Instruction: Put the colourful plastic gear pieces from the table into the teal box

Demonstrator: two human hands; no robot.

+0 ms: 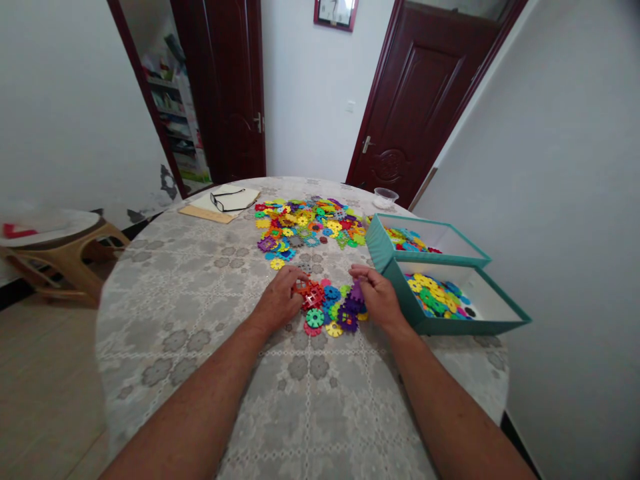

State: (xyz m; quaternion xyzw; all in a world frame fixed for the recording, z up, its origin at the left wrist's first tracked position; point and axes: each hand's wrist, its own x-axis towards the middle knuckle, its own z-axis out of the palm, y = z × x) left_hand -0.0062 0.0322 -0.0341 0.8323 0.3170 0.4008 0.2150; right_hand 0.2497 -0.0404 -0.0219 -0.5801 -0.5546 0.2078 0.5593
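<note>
A small heap of coloured plastic interlocking pieces, round and square with notched edges, lies on the table between my two hands. My left hand [280, 298] is at its left side, fingers curled around the edge of orange and red square pieces [313, 294]. Across the heap, my right hand [377, 297] pinches a purple square piece [355, 292] between thumb and fingers. More purple squares [347, 319] sit just below it. A green round piece [315, 318] and a yellow round piece [334, 329] lie at the near edge of the heap.
Beyond my hands spreads a larger pile of mixed pieces [310, 223]. A teal box [450, 328] with two parts holding pieces stands at right. Glasses [217, 202] rest on paper [245, 198] at far left. A clear plastic bowl [385, 196] is at the back.
</note>
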